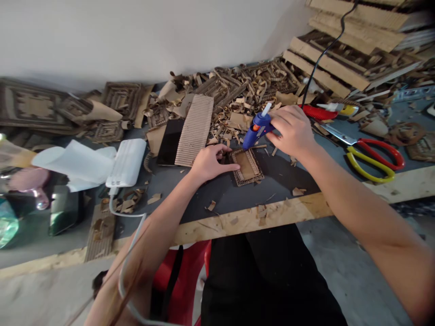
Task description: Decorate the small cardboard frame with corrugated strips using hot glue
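Note:
In the head view my right hand (292, 131) is wrapped round a blue hot glue gun (255, 130), a white glue stick poking out of its back end. The gun's nozzle points down at the far edge of a small rectangular cardboard piece (247, 166), which has a raised corrugated border. My left hand (212, 162) pinches the left edge of this piece, thumb on top and fingers behind it. Just beyond the left hand lies a strip of corrugated cardboard (195, 129), partly over a black flat object (169, 144).
Scissors (370, 154) with red and yellow handles lie to the right. A white power bank (126, 163) with a cable sits at left, near a dark phone (64, 210). Cardboard scraps (234, 88) heap along the wall; stacked cardboard panels (353, 45) rise at back right.

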Motion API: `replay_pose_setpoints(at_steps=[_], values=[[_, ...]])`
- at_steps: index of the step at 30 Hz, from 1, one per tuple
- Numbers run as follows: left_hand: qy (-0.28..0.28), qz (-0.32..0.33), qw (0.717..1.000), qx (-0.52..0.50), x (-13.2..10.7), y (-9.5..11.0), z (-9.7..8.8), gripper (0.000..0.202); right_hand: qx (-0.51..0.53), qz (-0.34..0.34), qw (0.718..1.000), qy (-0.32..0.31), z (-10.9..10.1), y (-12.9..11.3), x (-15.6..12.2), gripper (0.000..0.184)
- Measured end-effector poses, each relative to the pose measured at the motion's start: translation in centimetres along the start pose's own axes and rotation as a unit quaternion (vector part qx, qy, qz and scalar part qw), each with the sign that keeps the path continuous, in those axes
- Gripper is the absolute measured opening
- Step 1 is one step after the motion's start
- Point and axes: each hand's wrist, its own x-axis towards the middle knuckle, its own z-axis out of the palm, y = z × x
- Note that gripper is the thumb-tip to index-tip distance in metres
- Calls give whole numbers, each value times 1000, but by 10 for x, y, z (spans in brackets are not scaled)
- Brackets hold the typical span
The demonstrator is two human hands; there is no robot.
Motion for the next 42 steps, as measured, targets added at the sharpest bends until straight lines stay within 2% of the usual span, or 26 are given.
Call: replay_pose_setpoints(at_steps=[7,18,27,42], values=[[3,-2,1000,18,-1,4,-1,60,3,0,1000,23,6,-9,-1,35],[1,8,1000,29,-2,0,-2,59,39,64,994,-77,-8,-3,5,35],[-4,8,1000,28,0,0,-2,60,35,29,998,-44,-3,3,1,41],[-3,8,1000,14,1,-4,-1,62,45,53,996,-47,-1,6,0,41]])
